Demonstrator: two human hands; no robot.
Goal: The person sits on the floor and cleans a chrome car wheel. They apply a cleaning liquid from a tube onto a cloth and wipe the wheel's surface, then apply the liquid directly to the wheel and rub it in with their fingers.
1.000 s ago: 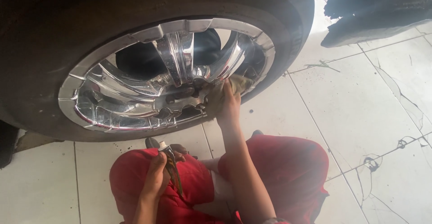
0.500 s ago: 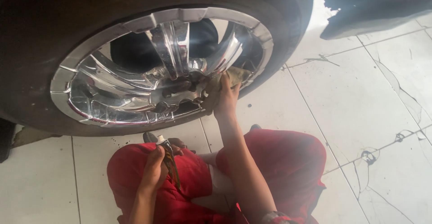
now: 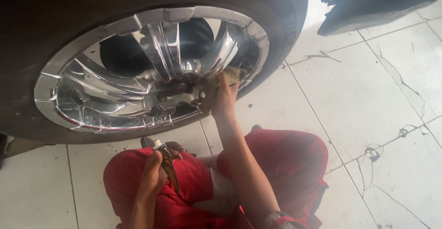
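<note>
rim (image 3: pixel 138 95): gleaming silver chrome, mirroring dark and white patches
tyre (image 3: pixel 285 26): showing dull black-brown
cloth (image 3: pixel 232 75): looking pale yellowish
trousers (image 3: pixel 285 164): glowing plain red
tube (image 3: pixel 166 162): showing a white cap, dark body with orange-yellow streaks
floor (image 3: pixel 368 95): shining white, tiled in squares, running with thin dark cracks

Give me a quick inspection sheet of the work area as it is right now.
Surface: white tiled floor, cracked, with dark marks.
Job's things: chrome wheel in its tyre; cloth pressed to the rim; small bottle.
Clutter: nothing seen.
Hands: right hand on the cloth; left hand holds the bottle over the lap.
Cables: nothing seen.
Surroundings: dark object at top right; red trousers.
</note>
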